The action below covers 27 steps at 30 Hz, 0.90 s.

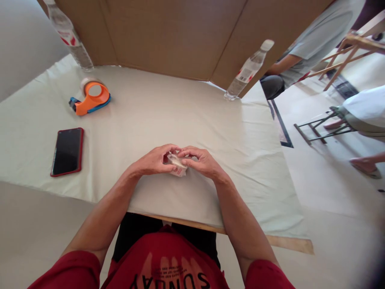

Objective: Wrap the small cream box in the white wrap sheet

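My left hand (155, 161) and my right hand (202, 161) meet over the middle of the table (186, 112), just above its pale cloth. Both have their fingers curled and pinched on a small crumpled clear-and-white packet (177, 163) held between them. What is inside the packet is too small to make out. My forearms reach in from the table's near edge.
A red-cased phone (67, 151) lies face up at the left. An orange tape dispenser (92, 97) sits behind it. Two clear water bottles (70, 36) (248, 70) stand against a brown cardboard screen (180, 36). Other people sit at the right, beside a folding stool (320, 126).
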Tool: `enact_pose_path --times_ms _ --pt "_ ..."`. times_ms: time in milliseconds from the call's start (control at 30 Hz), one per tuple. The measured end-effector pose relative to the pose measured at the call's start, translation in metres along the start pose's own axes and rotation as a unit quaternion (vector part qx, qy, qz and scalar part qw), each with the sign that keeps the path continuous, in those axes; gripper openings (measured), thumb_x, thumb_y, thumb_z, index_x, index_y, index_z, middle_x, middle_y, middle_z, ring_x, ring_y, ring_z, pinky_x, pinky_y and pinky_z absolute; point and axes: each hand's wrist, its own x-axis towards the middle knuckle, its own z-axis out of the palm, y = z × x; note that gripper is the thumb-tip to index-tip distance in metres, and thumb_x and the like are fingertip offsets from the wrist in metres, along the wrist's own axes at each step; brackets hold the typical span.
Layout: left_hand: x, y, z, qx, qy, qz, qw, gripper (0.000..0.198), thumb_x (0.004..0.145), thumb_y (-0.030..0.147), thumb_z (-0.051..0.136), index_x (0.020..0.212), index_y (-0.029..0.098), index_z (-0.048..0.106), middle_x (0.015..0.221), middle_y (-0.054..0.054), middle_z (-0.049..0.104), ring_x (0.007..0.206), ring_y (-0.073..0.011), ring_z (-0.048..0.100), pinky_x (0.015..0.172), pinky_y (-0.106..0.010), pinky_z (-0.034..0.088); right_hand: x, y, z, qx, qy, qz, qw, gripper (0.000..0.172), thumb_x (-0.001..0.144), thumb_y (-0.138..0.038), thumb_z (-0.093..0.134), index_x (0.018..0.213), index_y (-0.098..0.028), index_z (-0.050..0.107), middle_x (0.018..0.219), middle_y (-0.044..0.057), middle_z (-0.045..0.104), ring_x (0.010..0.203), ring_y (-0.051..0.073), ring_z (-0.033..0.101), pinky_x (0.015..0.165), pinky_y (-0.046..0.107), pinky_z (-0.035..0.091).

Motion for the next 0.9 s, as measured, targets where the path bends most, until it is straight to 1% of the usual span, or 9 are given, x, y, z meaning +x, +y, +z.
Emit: enact_pose_path --times_ms 67,133,233,300,467,633,767,833,900 --pt "0.000 0.000 0.000 -0.002 -0.001 0.000 1.000 0.051 0.074 0.027 0.067 0.124 0.020 0.061 0.113 -0.005 0.069 0.092 -0.0190 0.063 0.078 -0.029 0.049 0.000 0.000 -0.002 -0.007 -0.016 -0.004 1.000 0.017 0.081 -0.026 0.068 0.095 -0.023 0.076 0.107 0.005 0.072 0.096 0.019 0.064 0.084 0.032 0.048" --pt "0.000 0.001 0.000 -0.008 -0.002 -0.001 1.000 0.052 0.074 0.028 0.066 0.124 0.019 0.060 0.115 -0.006 0.068 0.093 -0.0193 0.063 0.078 -0.029 0.049 0.001 0.003 0.002 -0.007 -0.003 -0.012 1.000 0.015 0.082 -0.027 0.068 0.094 -0.023 0.076 0.104 0.005 0.071 0.093 0.018 0.064 0.084 0.032 0.048" --pt "0.000 0.002 0.000 -0.015 0.001 -0.005 1.000 0.053 0.073 0.026 0.066 0.125 0.019 0.060 0.117 -0.007 0.068 0.097 -0.0201 0.063 0.079 -0.029 0.050 0.004 0.008 0.014 -0.001 0.048 -0.033 0.998 0.009 0.081 -0.028 0.067 0.084 -0.023 0.075 0.094 0.004 0.071 0.088 0.018 0.065 0.083 0.032 0.049" --pt "0.000 0.003 0.000 -0.018 0.004 -0.006 1.000 0.053 0.073 0.024 0.066 0.125 0.019 0.060 0.117 -0.007 0.068 0.097 -0.0203 0.063 0.079 -0.029 0.050 0.005 0.010 0.021 0.000 0.083 -0.038 0.996 0.010 0.083 -0.029 0.066 0.080 -0.022 0.073 0.089 0.003 0.070 0.086 0.017 0.064 0.083 0.032 0.049" --pt "0.000 0.002 0.003 -0.021 0.014 -0.001 1.000 0.057 0.072 0.022 0.066 0.129 0.020 0.058 0.118 -0.007 0.068 0.099 -0.0207 0.065 0.081 -0.030 0.052 0.005 0.007 0.024 0.017 0.139 0.024 0.990 0.019 0.085 -0.037 0.060 0.083 -0.020 0.067 0.079 0.001 0.067 0.074 0.015 0.060 0.071 0.028 0.047" --pt "0.001 -0.002 0.008 0.030 0.070 0.033 0.997 0.060 0.073 0.023 0.067 0.132 0.020 0.056 0.124 -0.009 0.066 0.106 -0.0238 0.063 0.092 -0.036 0.051 0.012 0.002 0.022 0.010 0.161 0.028 0.987 0.022 0.086 -0.039 0.058 0.081 -0.019 0.065 0.074 0.000 0.063 0.069 0.014 0.055 0.065 0.026 0.044" --pt "0.003 -0.008 0.008 0.079 0.128 0.058 0.987 0.062 0.072 0.026 0.071 0.132 0.021 0.057 0.128 -0.011 0.063 0.120 -0.0302 0.055 0.104 -0.045 0.045 0.023 -0.003 0.019 -0.012 0.163 0.006 0.987 0.021 0.086 -0.037 0.057 0.079 -0.019 0.064 0.072 0.000 0.062 0.068 0.014 0.054 0.065 0.026 0.043" --pt "0.003 -0.012 0.007 0.056 0.127 0.048 0.989 0.068 0.071 0.033 0.075 0.135 0.022 0.054 0.134 -0.012 0.059 0.126 -0.0322 0.051 0.107 -0.047 0.043 0.029 -0.006 0.015 -0.026 0.154 0.002 0.988 0.019 0.086 -0.036 0.056 0.080 -0.019 0.064 0.073 0.000 0.063 0.069 0.014 0.054 0.066 0.026 0.042" --pt "0.004 -0.016 0.007 -0.004 0.115 0.024 0.993 0.075 0.073 0.042 0.077 0.139 0.021 0.049 0.138 -0.014 0.056 0.126 -0.0321 0.052 0.107 -0.048 0.042 0.035 -0.008 0.011 -0.042 0.151 -0.003 0.988 0.019 0.086 -0.036 0.057 0.079 -0.019 0.063 0.073 0.000 0.061 0.069 0.014 0.053 0.066 0.027 0.042"
